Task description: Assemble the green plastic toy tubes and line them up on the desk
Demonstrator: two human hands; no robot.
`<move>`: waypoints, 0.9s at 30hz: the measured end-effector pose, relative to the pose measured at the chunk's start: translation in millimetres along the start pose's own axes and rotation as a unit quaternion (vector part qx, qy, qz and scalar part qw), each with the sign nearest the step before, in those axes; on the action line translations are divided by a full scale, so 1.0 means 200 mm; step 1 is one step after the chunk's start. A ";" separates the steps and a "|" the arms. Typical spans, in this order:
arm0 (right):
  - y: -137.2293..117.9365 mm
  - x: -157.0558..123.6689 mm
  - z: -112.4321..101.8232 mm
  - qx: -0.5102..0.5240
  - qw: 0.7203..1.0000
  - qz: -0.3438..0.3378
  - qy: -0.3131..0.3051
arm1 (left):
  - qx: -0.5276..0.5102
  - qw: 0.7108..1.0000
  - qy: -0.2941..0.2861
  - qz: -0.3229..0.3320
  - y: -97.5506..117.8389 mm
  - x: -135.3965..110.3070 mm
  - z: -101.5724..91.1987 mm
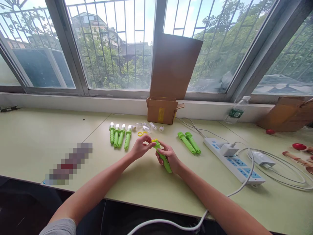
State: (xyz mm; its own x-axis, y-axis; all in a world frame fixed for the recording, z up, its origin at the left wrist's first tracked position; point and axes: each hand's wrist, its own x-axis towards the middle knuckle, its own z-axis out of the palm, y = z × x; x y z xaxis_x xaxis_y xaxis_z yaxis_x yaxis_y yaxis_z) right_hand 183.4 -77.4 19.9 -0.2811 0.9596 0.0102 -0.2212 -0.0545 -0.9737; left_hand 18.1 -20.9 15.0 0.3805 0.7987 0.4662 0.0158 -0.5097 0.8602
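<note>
Box (pixel 162 110) beyond the hands: flaps open, contents not visible from this angle. Pixelated patch (pixel 69 163) left of the left hand; can't be identified.

Right hand (pixel 168 157) closed around the green tube (pixel 158 148), held just above the bench (pixel 36 140). Long axis slanted: upper end points away and left, lower end toward the person and right. The fingers hide its midsection.

Left hand (pixel 140 147) pinches the yellow ring (pixel 154 140) at the tube's upper end.

Four capped tubes (pixel 119 135) beyond the left hand; vials (pixel 146 126) past them, small, detail unclear. Two bare tubes (pixel 189 142) right of the right hand.
</note>
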 end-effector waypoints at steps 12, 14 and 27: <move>0.02 0.03 -0.02 -0.111 0.992 -0.052 0.011 | 0.050 0.995 0.079 0.031 0.02 -0.03 0.01; 0.03 0.04 -0.02 -0.167 0.982 -0.080 0.046 | 0.071 0.991 0.100 0.047 0.03 -0.04 0.01; 0.03 0.02 0.00 -0.210 0.968 -0.126 0.059 | 0.101 0.986 0.095 0.088 0.04 -0.03 0.02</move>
State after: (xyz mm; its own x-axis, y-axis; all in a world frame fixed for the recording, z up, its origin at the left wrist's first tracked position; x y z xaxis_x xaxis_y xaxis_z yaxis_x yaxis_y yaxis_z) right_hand 181.0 -74.7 13.3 -0.1535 0.9539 0.2579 0.1379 0.2792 -0.9503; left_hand 18.8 -32.1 18.7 0.2144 0.7275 0.6517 0.1568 -0.6842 0.7122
